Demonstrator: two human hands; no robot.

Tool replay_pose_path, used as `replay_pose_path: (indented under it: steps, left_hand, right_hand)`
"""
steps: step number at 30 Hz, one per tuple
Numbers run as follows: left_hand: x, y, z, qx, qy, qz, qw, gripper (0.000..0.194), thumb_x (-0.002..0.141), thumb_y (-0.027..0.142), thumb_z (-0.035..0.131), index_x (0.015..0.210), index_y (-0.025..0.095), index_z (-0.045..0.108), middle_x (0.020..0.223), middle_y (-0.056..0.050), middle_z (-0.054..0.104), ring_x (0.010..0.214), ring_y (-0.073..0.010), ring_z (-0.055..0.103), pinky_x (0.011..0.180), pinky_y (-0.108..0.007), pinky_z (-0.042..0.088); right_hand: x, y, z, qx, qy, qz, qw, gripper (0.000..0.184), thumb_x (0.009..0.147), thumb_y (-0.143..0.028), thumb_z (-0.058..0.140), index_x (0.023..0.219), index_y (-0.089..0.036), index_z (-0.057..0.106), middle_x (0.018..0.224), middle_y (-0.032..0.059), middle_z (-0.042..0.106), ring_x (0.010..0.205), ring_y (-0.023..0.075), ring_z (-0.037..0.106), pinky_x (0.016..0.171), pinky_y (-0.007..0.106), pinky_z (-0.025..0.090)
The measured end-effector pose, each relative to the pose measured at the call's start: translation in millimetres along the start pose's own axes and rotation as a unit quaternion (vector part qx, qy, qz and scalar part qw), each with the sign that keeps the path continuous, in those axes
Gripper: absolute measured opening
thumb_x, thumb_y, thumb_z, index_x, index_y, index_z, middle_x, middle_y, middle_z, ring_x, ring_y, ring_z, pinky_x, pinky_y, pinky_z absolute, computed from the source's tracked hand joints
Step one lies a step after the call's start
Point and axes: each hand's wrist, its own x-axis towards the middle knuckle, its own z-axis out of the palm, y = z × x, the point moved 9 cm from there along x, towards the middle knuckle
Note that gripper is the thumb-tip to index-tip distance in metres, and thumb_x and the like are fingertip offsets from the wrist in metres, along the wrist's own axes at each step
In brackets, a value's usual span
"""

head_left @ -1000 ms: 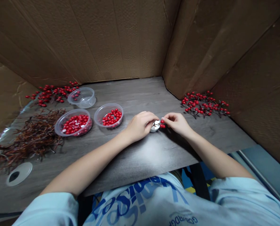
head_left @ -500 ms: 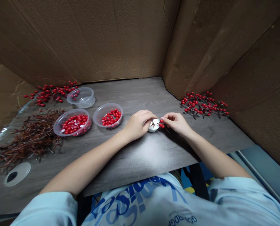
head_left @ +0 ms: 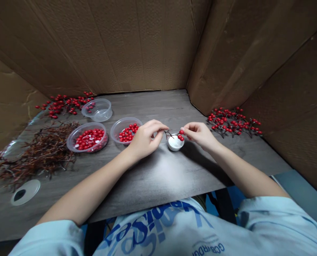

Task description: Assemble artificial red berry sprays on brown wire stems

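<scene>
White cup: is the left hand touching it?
Apart. The head view shows dark table between the left hand and the white cup; the fingertips stop short of its rim.

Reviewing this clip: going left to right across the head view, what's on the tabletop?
dried brown twigs → clear tub of red berries → second clear tub of red berries → left hand → red berry sprig → right hand → loose red berry sprays

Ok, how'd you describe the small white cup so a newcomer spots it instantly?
On the dark wood-grain table, look between the left hand and right hand. The small white cup sits there, opaque and white-filled, unlike the clear plastic tubs of red berries.
</scene>
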Motion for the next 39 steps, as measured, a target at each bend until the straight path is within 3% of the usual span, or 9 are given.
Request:
replay_pose_path:
  steps: [5, 8, 12, 16, 22, 28, 33, 36, 39]
  left_hand:
    - [-14, -12, -20.2, 0.009, 0.013, -0.031, 0.999, 0.017, 0.079, 0.015, 0.049, 0.087, 0.015, 0.064, 0.085, -0.006, 0.062, 0.076, -0.0126, 0.057, 0.058, -0.021, 0.044]
    - [-20, -11, -33.0, 0.028, 0.035, -0.031, 0.999, 0.016, 0.081, 0.019, 0.050, 0.085, 0.015, 0.064, 0.082, -0.005, 0.061, 0.075, -0.0129, 0.057, 0.065, -0.024, 0.045]
    - [-29, 6, -49.3, 0.131, 0.066, 0.021, 0.989, 0.014, 0.079, 0.025, 0.055, 0.082, 0.016, 0.066, 0.074, -0.004, 0.059, 0.073, -0.0135, 0.054, 0.069, -0.027, 0.044]
    - [-44, 18, -55.8, 0.279, 0.069, 0.049, 0.957, 0.018, 0.078, 0.032, 0.057, 0.085, 0.018, 0.066, 0.067, -0.002, 0.057, 0.067, -0.0138, 0.050, 0.061, -0.025, 0.040]
    - [-61, 11, -57.4, 0.432, 0.044, 0.024, 0.900, 0.022, 0.083, 0.032, 0.049, 0.073, 0.019, 0.064, 0.063, -0.004, 0.055, 0.062, -0.0153, 0.047, 0.052, -0.027, 0.032]
    - [-76, -16, -83.0, 0.368, 0.073, -0.048, 0.926, 0.014, 0.081, 0.023, 0.048, 0.078, 0.019, 0.061, 0.072, -0.004, 0.057, 0.070, -0.0164, 0.051, 0.060, -0.027, 0.038]
    - [-90, -41, -110.6, 0.248, 0.162, -0.102, 0.950, 0.011, 0.079, 0.020, 0.052, 0.070, 0.016, 0.057, 0.075, -0.003, 0.056, 0.070, -0.0132, 0.052, 0.063, -0.024, 0.042]
    - [-93, -46, -118.7, 0.198, 0.210, -0.110, 0.951, 0.011, 0.078, 0.021, 0.055, 0.069, 0.015, 0.057, 0.076, -0.003, 0.056, 0.069, -0.0115, 0.053, 0.061, -0.022, 0.043]
    - [-92, -44, -118.9, 0.189, 0.224, -0.095, 0.951, 0.010, 0.078, 0.018, 0.055, 0.070, 0.014, 0.057, 0.074, -0.003, 0.056, 0.070, -0.0115, 0.054, 0.062, -0.022, 0.043]
  right_hand:
    - [10, -41, 1, -0.154, 0.032, -0.100, 0.982, 0.030, 0.073, -0.040, 0.056, 0.063, -0.012, 0.060, 0.054, 0.0019, 0.056, 0.049, 0.0083, 0.045, 0.048, 0.021, 0.032]
    - [14, -52, 17, -0.175, 0.005, -0.123, 0.977, 0.028, 0.076, -0.038, 0.053, 0.065, -0.013, 0.062, 0.060, 0.0043, 0.063, 0.054, 0.0108, 0.053, 0.053, 0.022, 0.036]
    - [15, -67, 46, -0.178, -0.038, -0.152, 0.971, 0.027, 0.079, -0.036, 0.051, 0.068, -0.014, 0.063, 0.064, 0.0045, 0.066, 0.055, 0.0109, 0.055, 0.055, 0.022, 0.038]
    - [13, -85, 73, -0.207, -0.055, -0.193, 0.958, 0.025, 0.079, -0.033, 0.052, 0.068, -0.014, 0.063, 0.063, 0.0037, 0.065, 0.054, 0.0091, 0.051, 0.054, 0.021, 0.035]
    - [5, -111, 104, -0.249, -0.061, -0.237, 0.937, 0.022, 0.078, -0.028, 0.051, 0.064, -0.014, 0.062, 0.057, 0.0004, 0.060, 0.051, 0.0070, 0.045, 0.053, 0.020, 0.030]
    - [2, -137, 123, -0.251, -0.087, -0.288, 0.920, 0.023, 0.080, -0.030, 0.050, 0.072, -0.014, 0.064, 0.066, 0.0019, 0.062, 0.058, 0.0085, 0.049, 0.059, 0.020, 0.032]
    - [25, -147, 127, -0.283, -0.046, -0.331, 0.899, 0.021, 0.081, -0.027, 0.049, 0.083, -0.012, 0.064, 0.080, 0.0057, 0.062, 0.070, 0.0109, 0.052, 0.066, 0.021, 0.035]
    - [45, -132, 148, -0.364, -0.118, -0.337, 0.860, 0.017, 0.079, -0.020, 0.049, 0.084, -0.013, 0.064, 0.083, 0.0066, 0.063, 0.074, 0.0121, 0.054, 0.067, 0.022, 0.036]
    - [59, -114, 168, -0.481, -0.178, -0.325, 0.795, 0.020, 0.077, -0.014, 0.048, 0.087, -0.016, 0.066, 0.088, 0.0084, 0.065, 0.078, 0.0162, 0.057, 0.063, 0.024, 0.036]
